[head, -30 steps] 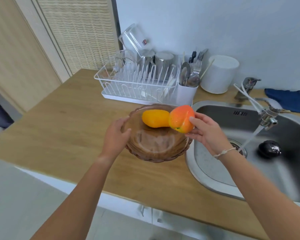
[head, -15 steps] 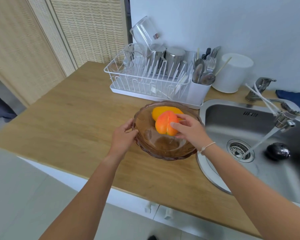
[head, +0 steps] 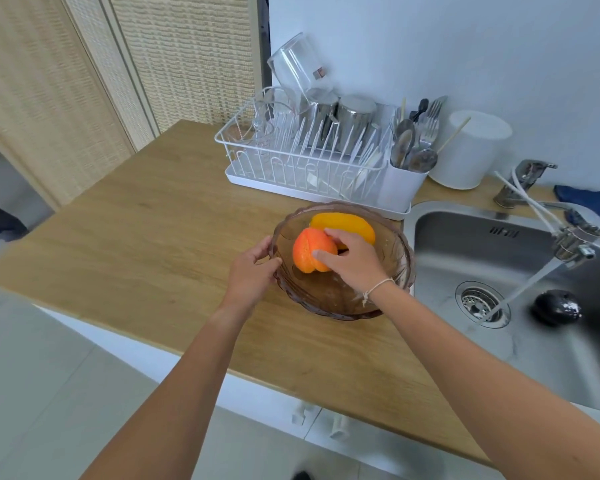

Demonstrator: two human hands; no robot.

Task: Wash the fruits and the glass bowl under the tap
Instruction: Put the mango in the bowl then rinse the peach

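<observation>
In glass bowl (head: 400,261): right hand (head: 355,259) grip holds peach (head: 309,251) (cleft leftward); left hand (head: 248,277) grips rim.

Both forearms are bare from the bottom of the frame up to the hands, with no sleeves showing. The left hand (head: 252,275) wears nothing. At the wrist of the right hand (head: 352,259) sits a thin pale string bracelet (head: 378,287), knotted, with a short loose end hanging down from it.
</observation>
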